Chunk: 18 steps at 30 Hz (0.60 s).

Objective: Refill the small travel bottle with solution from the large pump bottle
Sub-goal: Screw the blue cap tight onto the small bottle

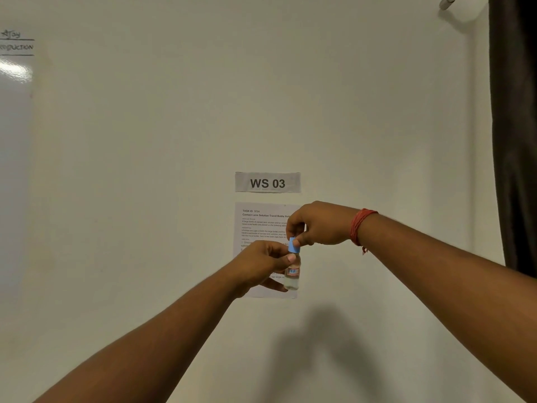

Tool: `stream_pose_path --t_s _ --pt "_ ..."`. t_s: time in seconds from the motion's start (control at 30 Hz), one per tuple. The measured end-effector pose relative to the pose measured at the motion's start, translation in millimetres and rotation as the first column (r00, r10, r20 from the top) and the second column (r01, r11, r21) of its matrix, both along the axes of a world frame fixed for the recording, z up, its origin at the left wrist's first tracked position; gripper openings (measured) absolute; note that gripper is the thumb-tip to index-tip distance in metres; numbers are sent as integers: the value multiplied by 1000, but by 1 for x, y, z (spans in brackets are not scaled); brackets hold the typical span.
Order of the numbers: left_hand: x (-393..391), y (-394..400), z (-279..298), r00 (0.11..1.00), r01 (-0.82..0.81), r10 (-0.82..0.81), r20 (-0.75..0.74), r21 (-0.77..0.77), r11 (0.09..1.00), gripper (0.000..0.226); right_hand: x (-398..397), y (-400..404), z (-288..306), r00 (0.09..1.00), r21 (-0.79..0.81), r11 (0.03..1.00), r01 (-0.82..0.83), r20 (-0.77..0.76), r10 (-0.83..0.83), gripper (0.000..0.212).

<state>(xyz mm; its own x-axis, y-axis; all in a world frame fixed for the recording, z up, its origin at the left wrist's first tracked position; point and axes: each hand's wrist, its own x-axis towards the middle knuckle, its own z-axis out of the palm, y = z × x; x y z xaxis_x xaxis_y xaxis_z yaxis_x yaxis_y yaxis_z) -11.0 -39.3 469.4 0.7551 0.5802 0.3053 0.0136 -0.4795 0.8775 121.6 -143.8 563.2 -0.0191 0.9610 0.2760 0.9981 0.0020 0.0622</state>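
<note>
Left hand (263,264) wraps round the small travel bottle (292,271), held up before the wall; right hand (316,225) pinches its blue cap (294,245). Best keep the bottle straight up and turn the cap slowly, so nothing spills

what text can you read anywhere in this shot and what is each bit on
"WS 03": paper sign on the wall.
"TASK ID 3724" and "Contact Lens Solution Travel Bottle Ref...", cut off by the right hand: instruction sheet. Its body text is too small to read.
"...ODUCTION", cut off by the frame, under an unclear handwritten word: whiteboard.
Label of the small travel bottle, held in the left hand: too blurred.
</note>
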Motion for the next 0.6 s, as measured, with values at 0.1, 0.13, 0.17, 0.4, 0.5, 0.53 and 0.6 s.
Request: stream_pose_path --t_s 0.1,0.13,0.17,0.4,0.5,0.53,0.6 --pt "1 1 -2 1000 2 -2 -4 7 1000 22 1 3 -2 1000 -1 1000 4 15 -4 13" --pt "2 1 -3 1000 4 -4 -7 9 1000 22 2 4 -2 1000 -4 1000 3 18 -3 12" --pt "1 2 -3 1000 7 -7 -8 11 1000 23 2 5 -3 1000 -9 1000 0 19 0 13" --pt "3 6 -9 1000 25 -25 5 0 1000 22 5 10 -8 1000 -7 1000 2 24 -2 13" --pt "4 7 -11 999 30 -30 21 -7 1000 21 5 13 -9 998 15 1000 26 49 -27 21" --pt "4 8 -11 999 28 -28 22 -10 1000 21 6 14 -9 998 18 999 37 55 -38 24" --pt "5 8 -12 999 23 -23 22 -14 1000 20 6 15 -10 995 15 998 60 76 -61 29"
